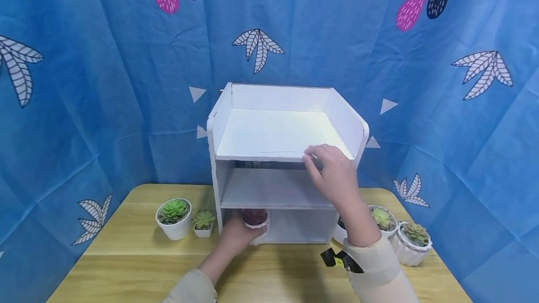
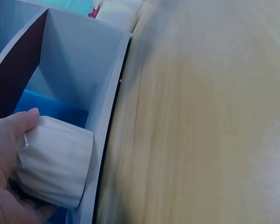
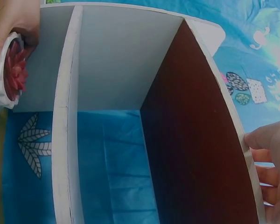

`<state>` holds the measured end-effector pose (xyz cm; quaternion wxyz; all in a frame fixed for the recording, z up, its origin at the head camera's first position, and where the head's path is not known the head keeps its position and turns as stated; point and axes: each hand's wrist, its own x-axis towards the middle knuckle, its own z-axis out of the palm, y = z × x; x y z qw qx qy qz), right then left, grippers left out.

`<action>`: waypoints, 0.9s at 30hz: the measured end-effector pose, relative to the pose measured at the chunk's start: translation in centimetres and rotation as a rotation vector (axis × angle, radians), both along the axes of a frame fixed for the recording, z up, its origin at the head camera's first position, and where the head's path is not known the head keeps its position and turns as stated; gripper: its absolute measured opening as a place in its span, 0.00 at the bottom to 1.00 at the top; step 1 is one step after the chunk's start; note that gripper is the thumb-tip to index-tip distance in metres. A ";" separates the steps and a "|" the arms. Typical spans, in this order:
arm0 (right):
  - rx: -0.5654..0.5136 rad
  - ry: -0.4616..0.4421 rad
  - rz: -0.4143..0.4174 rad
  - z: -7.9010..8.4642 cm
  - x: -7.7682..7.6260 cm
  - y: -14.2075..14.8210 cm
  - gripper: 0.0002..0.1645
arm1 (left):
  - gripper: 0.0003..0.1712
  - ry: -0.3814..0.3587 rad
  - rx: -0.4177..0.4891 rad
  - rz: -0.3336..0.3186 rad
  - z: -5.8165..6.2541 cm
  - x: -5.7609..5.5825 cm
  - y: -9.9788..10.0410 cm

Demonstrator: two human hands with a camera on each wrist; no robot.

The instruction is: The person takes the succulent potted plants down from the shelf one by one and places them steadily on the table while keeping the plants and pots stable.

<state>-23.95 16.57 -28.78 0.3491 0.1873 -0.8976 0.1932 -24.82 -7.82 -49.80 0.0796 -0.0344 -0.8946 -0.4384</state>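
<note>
My left hand [image 1: 238, 234] grips a white ribbed pot [image 2: 58, 161] in the lowest compartment of a white shelf unit [image 1: 275, 130], near its left wall. A red succulent [image 3: 17, 71] grows in that pot. In the left wrist view the thumb lies along the pot's rim side, with fingers round the far side. My right hand [image 1: 337, 176] holds the front edge of the unit's top board, right of centre. Its thumb touches the edge in the right wrist view; the other fingers bend over the upper side, their tips partly hidden.
Left of the unit stand a green succulent in a round white pot [image 1: 177, 228] and a smaller potted one [image 1: 204, 224]. Several white pots, including a ribbed one [image 1: 410, 251], stand at right, partly behind my forearm. A blue patterned curtain [image 1: 126, 60] hangs behind the wooden table [image 1: 126, 270].
</note>
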 end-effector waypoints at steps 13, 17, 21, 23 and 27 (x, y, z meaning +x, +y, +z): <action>-0.007 0.007 0.000 0.0 0.1 0.0 0.15 | 0.58 0.025 -0.010 -0.006 0.2 1.6 -0.2; -0.008 0.014 0.008 0.0 0.2 0.0 0.15 | 0.56 0.016 0.015 -0.020 0.3 2.0 -0.4; -0.009 0.016 0.012 0.0 0.2 -0.1 0.14 | 0.55 0.031 0.030 -0.021 0.6 2.3 -0.7; -0.008 0.017 0.011 0.0 0.2 -0.1 0.14 | 0.55 0.035 0.029 -0.020 0.8 2.5 -0.8; -0.005 0.019 0.005 0.0 0.2 -0.1 0.14 | 0.54 0.039 0.028 -0.039 1.1 2.8 -1.0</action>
